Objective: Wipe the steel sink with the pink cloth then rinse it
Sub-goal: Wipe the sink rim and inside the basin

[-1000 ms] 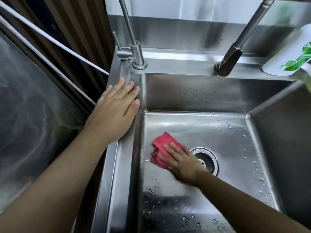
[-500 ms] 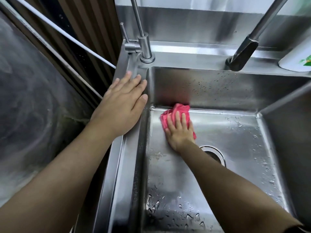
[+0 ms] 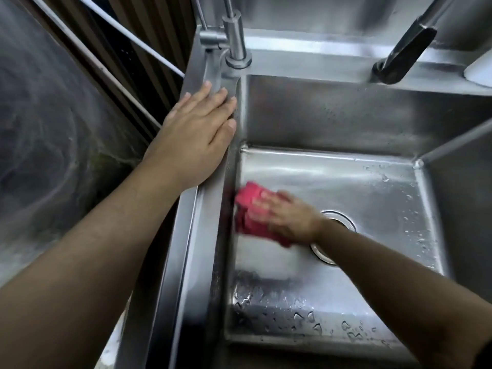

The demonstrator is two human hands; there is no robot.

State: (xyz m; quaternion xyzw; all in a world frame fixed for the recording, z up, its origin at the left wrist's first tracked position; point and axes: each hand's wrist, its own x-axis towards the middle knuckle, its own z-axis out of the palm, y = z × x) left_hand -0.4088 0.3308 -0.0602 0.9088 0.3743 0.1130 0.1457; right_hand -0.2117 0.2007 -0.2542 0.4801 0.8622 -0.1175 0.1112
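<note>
Risk notes, wiping stage. Right hand (image 3: 288,218) is down on the floor of the steel sink (image 3: 346,115), fingers stretched flat across the pink cloth (image 3: 251,213), pressing it onto the steel rather than clutching it. Both are smeared by motion blur, so thumb position can't be read. Cloth is bunched, lying under and ahead of the fingertips, close to the basin's side wall on that side. Left hand (image 3: 197,134) is flat, fingers straight and together, palm resting on the rim, fingertips just short of the small tap (image 3: 235,35).

Likely troubles, as judged:
- Cloth is only pinned, not gripped. On wet steel a fast stroke could leave it behind or roll it tighter, so the hand skids on bare metal.
- Side wall sits right past the fingertips; an overrun stroke means knuckles into steel.
- Drain (image 3: 342,219) lies directly behind the wrist. A pull-back stroke could drag a cloth corner over the opening and snag it.
- Water droplets (image 3: 306,316) sit on the floor to the near side of the forearm, with more beyond the drain. A bunched cloth covers little, so these patches could be skipped.
- Bracing palm is on a smooth rim; if that is wet, it could slip as weight shifts.

Rinse not started: no water seen running from the dark spout (image 3: 407,51), well beyond the working hand.
</note>
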